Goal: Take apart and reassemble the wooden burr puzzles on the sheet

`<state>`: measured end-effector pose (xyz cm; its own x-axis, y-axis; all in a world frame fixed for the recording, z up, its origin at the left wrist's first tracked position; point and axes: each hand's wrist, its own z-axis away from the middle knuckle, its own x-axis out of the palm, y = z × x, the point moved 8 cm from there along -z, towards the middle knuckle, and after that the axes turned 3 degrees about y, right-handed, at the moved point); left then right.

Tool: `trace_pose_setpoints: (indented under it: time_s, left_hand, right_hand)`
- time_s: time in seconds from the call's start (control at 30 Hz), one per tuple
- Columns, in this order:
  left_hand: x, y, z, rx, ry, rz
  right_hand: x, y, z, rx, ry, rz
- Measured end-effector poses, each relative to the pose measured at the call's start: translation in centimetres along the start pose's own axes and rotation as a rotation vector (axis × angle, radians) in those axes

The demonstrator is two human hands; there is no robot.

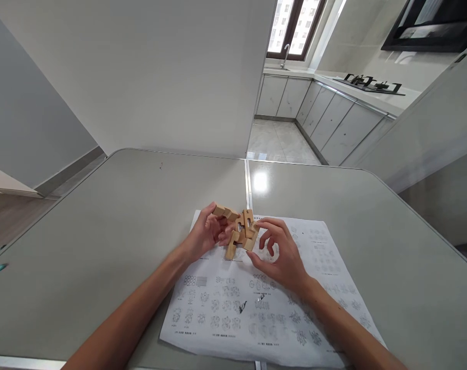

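Bars of pale wood, notched and crossed into a half-locked wooden puzzle (241,231), sit between your fingertips, raised just above the printed sheet (256,318) that lies on the grey table (102,231). Your left hand (203,235) is clenched around the cluster's near side, the thumb over the top bar and the other fingers curled in behind it; your right hand (283,257) pinches one bar on the opposite side, forefinger at its upper end and thumb by its lower end, with the remaining fingers bent loosely and touching nothing.

The pieces look light and quite stiff; they won't bend, but they seem to be joined only by their notches, so I'd expect a bar to slide free if your grip tilts or slackens. The smooth, dry faces should give fair friction under the pads. The best hold is probably across the flat sides of a bar, close to where it crosses its neighbours, not at a free tip. One bar juts out past your left thumb and another hangs below your left fingers; both look the least secure.
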<state>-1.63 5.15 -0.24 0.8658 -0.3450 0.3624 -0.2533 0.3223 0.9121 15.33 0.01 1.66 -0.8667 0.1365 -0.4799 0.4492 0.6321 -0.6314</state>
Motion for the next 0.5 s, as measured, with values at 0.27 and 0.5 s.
trace_pose_setpoints:
  time_s: [0.27, 0.5]
  left_hand:
    - [1.3, -0.9, 0.4, -0.024, -0.097, 0.219]
    - [1.6, -0.6, 0.6, -0.050, -0.139, 0.299]
  right_hand:
    - [-0.4, -0.4, -0.1, -0.046, 0.056, -0.022]
    - [0.0, -0.4, 0.0, -0.042, 0.006, -0.006]
